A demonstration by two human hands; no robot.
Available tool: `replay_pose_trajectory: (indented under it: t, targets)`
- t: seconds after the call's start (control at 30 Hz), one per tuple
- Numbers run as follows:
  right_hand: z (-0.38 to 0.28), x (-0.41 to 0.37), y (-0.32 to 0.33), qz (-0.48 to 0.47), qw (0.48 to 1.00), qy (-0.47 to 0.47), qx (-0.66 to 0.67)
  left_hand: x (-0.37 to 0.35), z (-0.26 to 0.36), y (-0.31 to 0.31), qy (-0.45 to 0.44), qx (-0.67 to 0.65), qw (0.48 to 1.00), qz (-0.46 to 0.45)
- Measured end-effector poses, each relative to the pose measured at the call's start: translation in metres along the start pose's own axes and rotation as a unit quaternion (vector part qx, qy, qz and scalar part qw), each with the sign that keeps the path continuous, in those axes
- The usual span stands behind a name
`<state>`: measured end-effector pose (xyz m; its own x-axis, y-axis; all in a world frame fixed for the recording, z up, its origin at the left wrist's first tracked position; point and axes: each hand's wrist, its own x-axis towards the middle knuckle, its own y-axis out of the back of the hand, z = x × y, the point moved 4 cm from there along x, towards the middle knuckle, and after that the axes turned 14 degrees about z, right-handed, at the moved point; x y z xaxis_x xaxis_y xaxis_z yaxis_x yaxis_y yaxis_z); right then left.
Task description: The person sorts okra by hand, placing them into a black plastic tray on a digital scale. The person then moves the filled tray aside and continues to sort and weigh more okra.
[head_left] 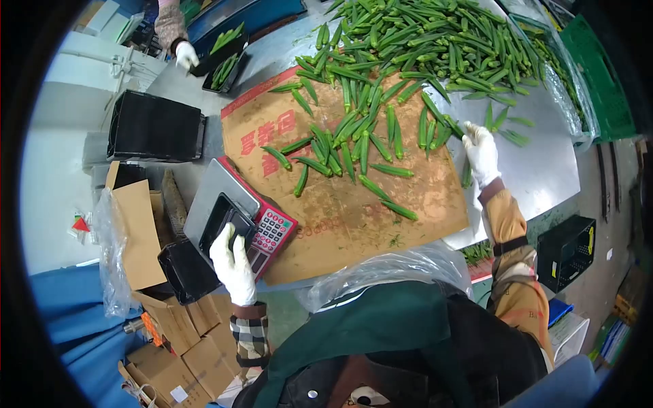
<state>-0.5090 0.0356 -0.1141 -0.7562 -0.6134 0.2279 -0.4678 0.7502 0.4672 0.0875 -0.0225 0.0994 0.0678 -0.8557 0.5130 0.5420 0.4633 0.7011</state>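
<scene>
My left hand [233, 262], in a white glove, is at the near edge of a black tray [216, 219] lying on a red and silver scale [232, 183]; its fingers are closed on the tray's edge. My right hand [480, 151], also gloved, is at the right edge of the cardboard sheet [425, 197], its fingertips pressed together at some okra pods [445, 122]. Loose okra [354, 136] lies scattered over the cardboard, and a large okra pile [435, 41] covers the far side of the metal table [544, 163].
Another person's gloved hand [186, 56] touches black trays of okra [224, 69] at the far left. Stacked black trays [156, 127] stand beyond the scale. Cardboard boxes [136, 231] are at the left. A green crate [595, 68] and a black crate [566, 253] are at the right.
</scene>
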Motion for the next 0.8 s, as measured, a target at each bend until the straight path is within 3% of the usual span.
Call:
replay_pose_trajectory:
  t: [0.1,0.17,0.23,0.3,0.4,0.47,0.57,0.7,0.8]
  targets:
    - [-0.031,0.024,-0.014,-0.015,0.97,0.138,-0.199,0.023,0.041,-0.037,0.018,-0.035,0.999,-0.009]
    - [-0.021,0.024,-0.028,-0.059,0.965,0.121,-0.227,0.031,0.048,-0.086,0.107,-0.137,0.984,-0.048]
    - [-0.023,0.028,-0.034,-0.122,0.953,0.079,-0.264,0.039,0.044,-0.145,0.14,-0.215,0.958,-0.126]
    - [-0.018,0.028,-0.03,-0.102,0.967,0.046,-0.23,0.042,0.05,-0.197,0.292,-0.303,0.887,-0.192]
    - [0.003,0.03,-0.024,-0.03,0.989,-0.022,-0.14,0.046,0.031,-0.274,0.243,-0.243,0.917,-0.204]
    - [-0.004,0.031,-0.025,-0.052,0.987,-0.073,-0.135,0.049,0.033,-0.308,0.198,-0.163,0.943,-0.213]
    - [-0.015,0.028,-0.042,-0.035,0.991,-0.096,-0.083,0.056,0.058,-0.317,0.015,0.071,0.979,-0.193]
    - [-0.036,0.036,-0.073,-0.042,0.986,-0.043,-0.153,0.055,0.056,-0.328,0.001,0.044,0.978,-0.203]
    - [-0.053,0.041,-0.084,-0.068,0.978,-0.029,-0.195,0.06,0.046,-0.329,0.056,0.05,0.95,-0.302]
